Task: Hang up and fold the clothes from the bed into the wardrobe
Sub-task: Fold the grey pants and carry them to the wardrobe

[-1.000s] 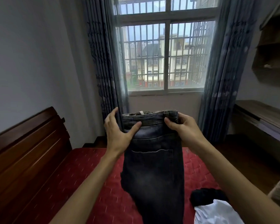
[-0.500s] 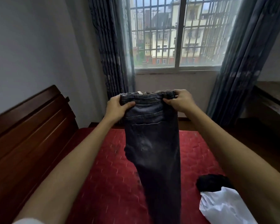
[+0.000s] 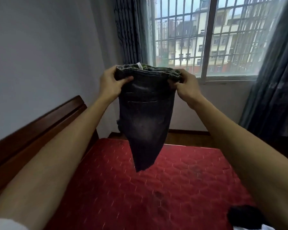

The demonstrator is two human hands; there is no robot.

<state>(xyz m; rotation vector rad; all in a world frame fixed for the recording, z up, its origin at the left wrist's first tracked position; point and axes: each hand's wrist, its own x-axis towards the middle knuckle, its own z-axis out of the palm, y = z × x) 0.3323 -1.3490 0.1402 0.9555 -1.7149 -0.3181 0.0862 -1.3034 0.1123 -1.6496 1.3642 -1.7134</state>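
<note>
A pair of dark grey washed jeans (image 3: 145,117) hangs in the air above the red quilted mattress (image 3: 165,188), folded lengthwise with a back pocket facing me. My left hand (image 3: 111,83) grips the left end of the waistband, thumb over the front. My right hand (image 3: 184,83) grips the right end the same way. The legs swing away from me, so their lower end looks short and pointed. A black garment (image 3: 244,216) lies at the mattress's near right corner, partly hidden by my right forearm.
A dark wooden headboard (image 3: 32,133) runs along the left of the bed against a grey wall. Ahead is a barred window (image 3: 206,39) flanked by blue-grey curtains (image 3: 276,80). A strip of wooden floor (image 3: 186,138) lies between bed and window wall.
Both hands have pushed the jeans forward and up by the waistband, and the legs have swung out away from me. The white garment at lower right has nearly left the view.
</note>
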